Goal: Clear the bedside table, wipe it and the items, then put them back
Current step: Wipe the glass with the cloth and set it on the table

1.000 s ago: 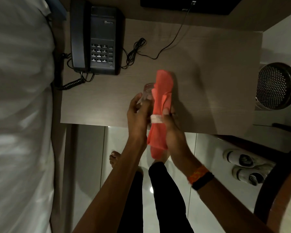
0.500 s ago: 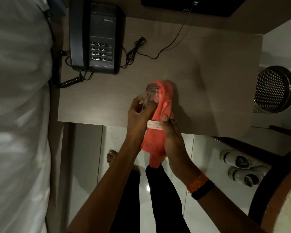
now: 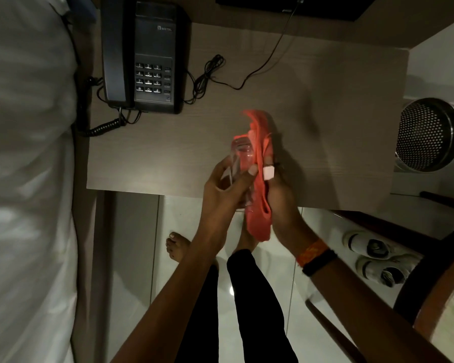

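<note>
Clear glass held above table's front edge, gripped w/ left hand; right hand clutching orange cloth against its side. Prob light but fragile, slick; best held round body, not rim. Phone at back-left corner.

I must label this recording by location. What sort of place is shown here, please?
Probably a hotel bedroom. A corded desk telephone sits on a wooden bedside table right beside a bed with white linen, and a perforated metal bin stands next to the table on a glossy tiled floor.
</note>
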`<action>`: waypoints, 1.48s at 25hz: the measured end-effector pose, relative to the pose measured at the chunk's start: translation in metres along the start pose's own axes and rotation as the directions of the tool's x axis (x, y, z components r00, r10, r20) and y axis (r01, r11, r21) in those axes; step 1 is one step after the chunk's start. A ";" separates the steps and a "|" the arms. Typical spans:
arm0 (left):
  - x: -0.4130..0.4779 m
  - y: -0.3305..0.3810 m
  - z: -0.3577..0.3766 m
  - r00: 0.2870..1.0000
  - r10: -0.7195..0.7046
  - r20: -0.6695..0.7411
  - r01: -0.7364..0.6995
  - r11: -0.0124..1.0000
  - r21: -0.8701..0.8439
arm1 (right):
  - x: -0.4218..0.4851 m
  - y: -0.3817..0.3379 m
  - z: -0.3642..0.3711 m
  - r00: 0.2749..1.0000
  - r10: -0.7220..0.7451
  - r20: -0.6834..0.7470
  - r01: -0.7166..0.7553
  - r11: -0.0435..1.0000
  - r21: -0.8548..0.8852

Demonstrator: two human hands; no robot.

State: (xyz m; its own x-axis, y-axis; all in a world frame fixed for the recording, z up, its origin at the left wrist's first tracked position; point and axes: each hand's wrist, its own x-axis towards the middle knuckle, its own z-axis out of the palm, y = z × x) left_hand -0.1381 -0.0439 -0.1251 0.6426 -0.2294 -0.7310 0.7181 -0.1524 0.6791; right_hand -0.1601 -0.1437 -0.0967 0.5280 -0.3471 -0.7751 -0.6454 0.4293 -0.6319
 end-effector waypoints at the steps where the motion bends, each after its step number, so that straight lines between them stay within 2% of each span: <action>1: -0.001 -0.002 0.000 0.999 -0.035 0.020 0.036 0.998 -0.059 | 0.003 -0.003 -0.001 1.000 -0.014 0.019 0.014 1.000 0.016; 3: 0.005 0.001 -0.002 0.998 -0.054 0.014 0.056 0.985 -0.165 | -0.007 0.002 0.000 1.000 -0.013 0.023 0.014 0.999 -0.050; 6: 0.015 0.008 -0.002 1.000 0.025 0.000 -0.025 0.992 -0.122 | -0.028 0.018 0.011 1.000 0.016 -0.008 -0.018 0.985 -0.170; 8: 0.010 0.005 -0.004 0.999 0.009 0.037 -0.005 0.994 -0.110 | -0.015 0.015 0.007 0.998 0.040 -0.041 -0.042 0.997 -0.058; 11: 0.001 -0.005 -0.009 0.997 -0.065 0.040 0.068 0.995 -0.070 | 0.005 0.000 -0.001 0.998 0.057 0.028 -0.059 0.995 0.077; 13: 0.001 0.000 -0.008 0.996 -0.077 0.035 0.078 0.996 -0.041 | 0.000 0.005 0.002 0.996 0.090 0.018 -0.091 0.995 0.044; 17: 0.010 0.009 -0.008 1.000 0.002 0.029 -0.004 0.999 0.043 | -0.013 0.021 0.012 0.979 0.202 -0.003 -0.202 0.975 -0.090; 20: 0.005 0.004 -0.012 0.997 -0.055 0.056 0.056 0.998 -0.002 | 0.003 0.006 0.011 0.990 0.144 -0.015 -0.143 0.988 0.056; 22: 0.000 -0.002 -0.011 0.993 -0.090 0.079 0.092 0.995 -0.031 | 0.008 -0.001 0.009 0.994 0.107 0.001 -0.106 0.991 0.081; 24: -0.002 -0.001 -0.008 0.992 -0.105 0.073 0.110 0.992 -0.062 | 0.000 0.002 0.010 0.997 0.073 0.014 -0.073 0.997 0.003; 27: 0.006 0.004 -0.009 0.993 -0.072 0.093 0.074 0.997 -0.019 | -0.016 0.015 0.012 1.000 0.020 -0.011 -0.021 0.996 -0.091; 30: 0.008 -0.003 -0.014 0.998 -0.068 0.010 0.069 0.993 -0.100 | -0.015 0.022 0.000 0.990 -0.142 0.008 0.141 0.969 -0.201; 32: 0.008 -0.003 -0.025 0.991 -0.098 -0.088 0.077 0.973 -0.217 | -0.008 0.024 -0.011 0.959 -0.279 0.056 0.283 0.911 -0.300; 34: 0.011 0.001 -0.044 0.983 -0.086 -0.163 0.045 0.971 -0.236 | 0.004 0.024 -0.018 0.874 -0.469 0.129 0.476 0.767 -0.430; 36: 0.015 0.005 -0.066 0.968 -0.062 -0.242 0.007 0.975 -0.220 | 0.026 0.031 -0.024 0.733 -0.617 0.288 0.651 0.511 -0.561; 37: 0.015 0.007 -0.077 0.956 -0.050 -0.288 -0.012 0.978 -0.210 | 0.040 0.039 -0.028 0.655 -0.639 0.404 0.698 0.305 -0.648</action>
State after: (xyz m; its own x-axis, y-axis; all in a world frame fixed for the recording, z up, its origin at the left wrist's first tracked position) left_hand -0.1029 0.0252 -0.1369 0.6557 0.0646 -0.7523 0.7503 0.0558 0.6588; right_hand -0.1796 -0.1642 -0.1519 0.9811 -0.1641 -0.1026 -0.1859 -0.6514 -0.7356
